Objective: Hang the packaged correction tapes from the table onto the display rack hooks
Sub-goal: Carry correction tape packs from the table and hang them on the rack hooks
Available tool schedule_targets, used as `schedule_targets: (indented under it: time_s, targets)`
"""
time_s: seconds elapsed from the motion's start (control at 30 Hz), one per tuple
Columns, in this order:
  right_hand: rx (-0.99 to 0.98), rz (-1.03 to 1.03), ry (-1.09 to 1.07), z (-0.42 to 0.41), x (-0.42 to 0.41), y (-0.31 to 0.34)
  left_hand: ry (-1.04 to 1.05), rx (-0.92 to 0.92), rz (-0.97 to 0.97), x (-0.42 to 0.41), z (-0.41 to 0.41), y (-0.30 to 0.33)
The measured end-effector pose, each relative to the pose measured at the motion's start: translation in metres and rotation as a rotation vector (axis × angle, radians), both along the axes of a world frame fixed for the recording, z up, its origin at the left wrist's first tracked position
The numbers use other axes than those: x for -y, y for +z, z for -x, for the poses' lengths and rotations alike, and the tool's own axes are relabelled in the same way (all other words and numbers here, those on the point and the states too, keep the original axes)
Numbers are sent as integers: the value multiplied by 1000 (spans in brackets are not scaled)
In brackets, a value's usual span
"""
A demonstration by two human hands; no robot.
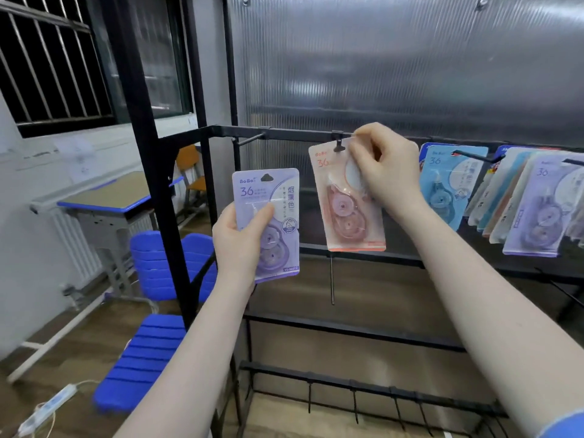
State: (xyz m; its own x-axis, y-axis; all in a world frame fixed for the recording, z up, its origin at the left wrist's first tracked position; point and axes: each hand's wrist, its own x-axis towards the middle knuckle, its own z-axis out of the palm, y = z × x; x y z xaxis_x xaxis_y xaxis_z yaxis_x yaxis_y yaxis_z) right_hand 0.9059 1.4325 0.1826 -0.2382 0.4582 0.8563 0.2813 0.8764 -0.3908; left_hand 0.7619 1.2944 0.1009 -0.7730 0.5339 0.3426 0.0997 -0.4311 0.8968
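A ribbed translucent plastic wall panel (395,64) backs a black metal display rack (284,134), with a blue-edged school bench (107,200) and blue slatted chairs (148,352) off at nine o'clock. The right hand (384,167) pinches the top of a pink-carded blister pack of correction tape (349,200), whose hang hole sits at the black hook (338,141) on the rack's top rail; whether the hole is fully threaded I cannot tell. The pack hangs with its long axis nearly vertical, tilted slightly. The left hand (241,238) grips a lilac-carded correction tape pack (268,222) upright, fingers behind and thumb across the front. A bare black peg (249,140) juts out at twelve o'clock from that lilac pack, nearer the left hand, so it looks the likely next spot. More hung packs (512,197) crowd the rail at three o'clock.
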Motion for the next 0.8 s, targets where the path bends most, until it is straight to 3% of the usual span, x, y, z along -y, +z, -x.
schedule_targets:
  time_s: [0.27, 0.57, 0.8]
  targets:
    - [2, 180, -91, 17, -28, -7, -24, 15, 15, 4, 4, 5]
    - [154, 361, -308, 30, -62, 3, -94, -190, -5, -7, 5, 30]
    - [411, 157, -428, 2, -25, -10, -206, -159, -72, -18, -10, 51]
